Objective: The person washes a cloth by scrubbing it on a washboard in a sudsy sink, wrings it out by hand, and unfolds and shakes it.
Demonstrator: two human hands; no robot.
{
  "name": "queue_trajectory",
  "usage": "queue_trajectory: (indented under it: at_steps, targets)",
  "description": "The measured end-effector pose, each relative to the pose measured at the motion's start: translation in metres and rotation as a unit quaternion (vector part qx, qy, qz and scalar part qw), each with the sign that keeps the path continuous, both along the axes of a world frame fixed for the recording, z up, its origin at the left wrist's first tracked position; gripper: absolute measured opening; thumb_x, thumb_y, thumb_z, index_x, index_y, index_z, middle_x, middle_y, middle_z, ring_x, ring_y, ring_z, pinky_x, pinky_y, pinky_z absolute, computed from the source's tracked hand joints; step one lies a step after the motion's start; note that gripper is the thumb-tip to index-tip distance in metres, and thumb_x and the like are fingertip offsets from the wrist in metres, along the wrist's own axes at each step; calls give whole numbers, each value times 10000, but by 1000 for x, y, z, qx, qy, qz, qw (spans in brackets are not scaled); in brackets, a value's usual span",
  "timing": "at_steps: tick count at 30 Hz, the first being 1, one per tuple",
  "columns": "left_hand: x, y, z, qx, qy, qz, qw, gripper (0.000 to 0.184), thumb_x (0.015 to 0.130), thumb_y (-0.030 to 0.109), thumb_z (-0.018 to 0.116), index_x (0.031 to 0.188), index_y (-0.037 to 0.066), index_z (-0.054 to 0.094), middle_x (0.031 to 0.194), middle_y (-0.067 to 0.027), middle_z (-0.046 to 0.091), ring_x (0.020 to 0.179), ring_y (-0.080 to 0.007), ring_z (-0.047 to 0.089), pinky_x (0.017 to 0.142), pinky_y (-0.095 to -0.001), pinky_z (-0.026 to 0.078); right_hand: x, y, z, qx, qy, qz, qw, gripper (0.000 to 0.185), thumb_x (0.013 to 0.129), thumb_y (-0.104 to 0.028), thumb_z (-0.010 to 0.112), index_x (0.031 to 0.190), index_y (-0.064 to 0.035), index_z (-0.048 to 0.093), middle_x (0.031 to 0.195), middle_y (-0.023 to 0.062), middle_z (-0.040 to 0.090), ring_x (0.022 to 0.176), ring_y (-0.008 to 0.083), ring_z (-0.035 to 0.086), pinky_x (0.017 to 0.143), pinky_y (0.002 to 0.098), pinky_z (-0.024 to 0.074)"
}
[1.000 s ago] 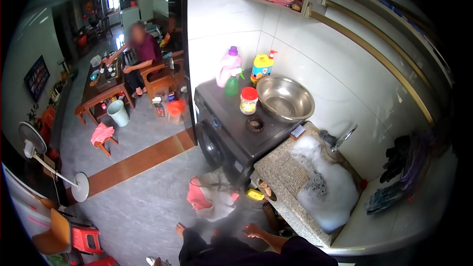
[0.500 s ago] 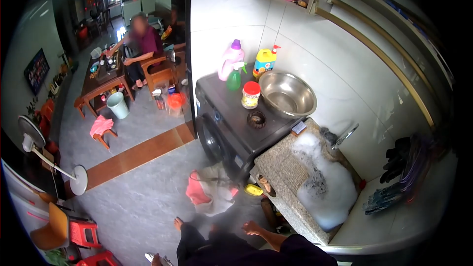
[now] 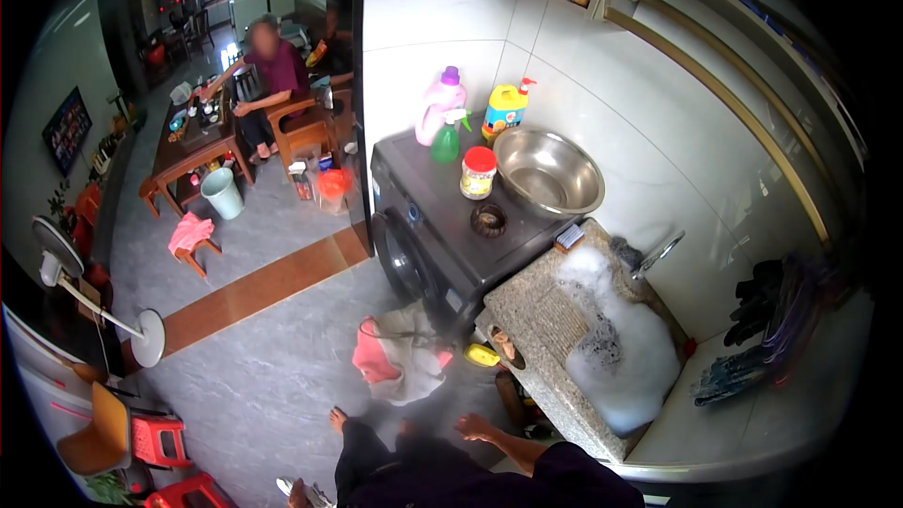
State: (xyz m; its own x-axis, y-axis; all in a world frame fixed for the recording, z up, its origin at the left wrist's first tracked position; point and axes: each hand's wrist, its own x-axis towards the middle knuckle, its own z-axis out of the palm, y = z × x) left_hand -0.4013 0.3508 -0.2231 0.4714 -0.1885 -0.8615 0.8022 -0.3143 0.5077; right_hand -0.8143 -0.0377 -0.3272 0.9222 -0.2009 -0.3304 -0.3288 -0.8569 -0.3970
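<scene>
At the bottom centre, my right hand (image 3: pixel 475 427) hangs over the floor with loosely bent fingers and nothing visible in it. My left hand (image 3: pixel 299 494) is at the bottom edge beside a white object (image 3: pixel 284 486); its fingers are too small and cut off to read. A pink and grey cloth (image 3: pixel 400 357) lies on the floor in front of the washing machine (image 3: pixel 433 216). Right of it is a stone sink (image 3: pixel 527 315) with thick foam (image 3: pixel 625 367). A brush (image 3: pixel 568 238) rests on the sink's back corner. Neither hand touches the cloth or sink.
On the washing machine are a steel basin (image 3: pixel 548 174), a red-lidded jar (image 3: pixel 478 173) and several bottles. A yellow object (image 3: pixel 482 355) lies by the sink's base. At left stand a fan (image 3: pixel 148 337) and red stools (image 3: pixel 160 440). Another person (image 3: pixel 277 75) sits at a far table.
The view has shifted slightly. My right hand appears a little higher in the picture. The cloth, basin and foam stay in place.
</scene>
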Motion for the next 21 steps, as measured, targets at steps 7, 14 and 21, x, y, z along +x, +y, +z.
queue_trajectory:
  at_steps: [7, 14, 21]
  targets:
    - [3, 0, 0, -17, -2, 12, 1000, 308, 875, 301, 625, 1048, 47, 605, 867, -79, 630, 698, -225, 617, 604, -385, 521, 95, -27, 147, 347, 160, -302, 873, 256, 881, -306, 623, 880, -50, 629, 621, 67, 604, 513, 256, 583, 544, 400, 490]
    - [12, -4, 4, -40, -6, 17, 999, 283, 872, 269, 639, 1036, 41, 608, 859, -79, 627, 695, -221, 617, 603, -379, 521, 198, -169, 463, 167, -310, -268, 897, 940, 892, -175, 637, 1537, -13, -27, 885, 117, 625, 664, 179, 607, 605, 325, 528]
    - [15, -2, 10, -84, -10, 54, 995, 258, 868, 237, 653, 1024, 35, 611, 851, -78, 625, 691, -217, 617, 602, -373, 521, 231, -282, 721, 66, -645, -320, 691, 754, 955, -177, 593, 1486, 60, 113, 852, 106, 644, 617, 148, 617, 530, 295, 505]
